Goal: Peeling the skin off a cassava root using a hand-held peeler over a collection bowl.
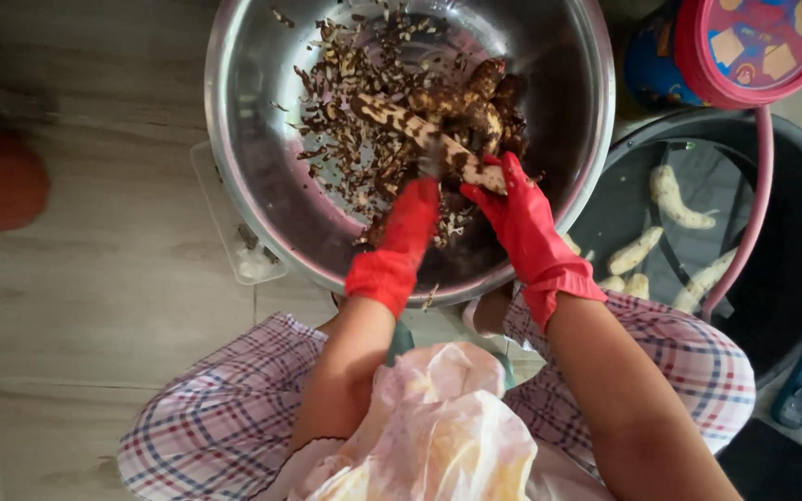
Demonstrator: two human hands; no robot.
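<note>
The half-peeled root lies slantwise in the steel bowl, its long axis running from upper left down to lower right, where the red-gloved right hand is closed on its end. The left hand, blurred, grips a peeler against it. Pale wooden floor; dark tub of peeled roots beside

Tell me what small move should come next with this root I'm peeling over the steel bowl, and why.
Probably another short scrape toward the far end of the root. The right hand has its grip on the near end, the left hand is blurred at the middle, and brown skin patches show along the length. Peelings already lie in the steel bowl, so keep it over that.
</note>
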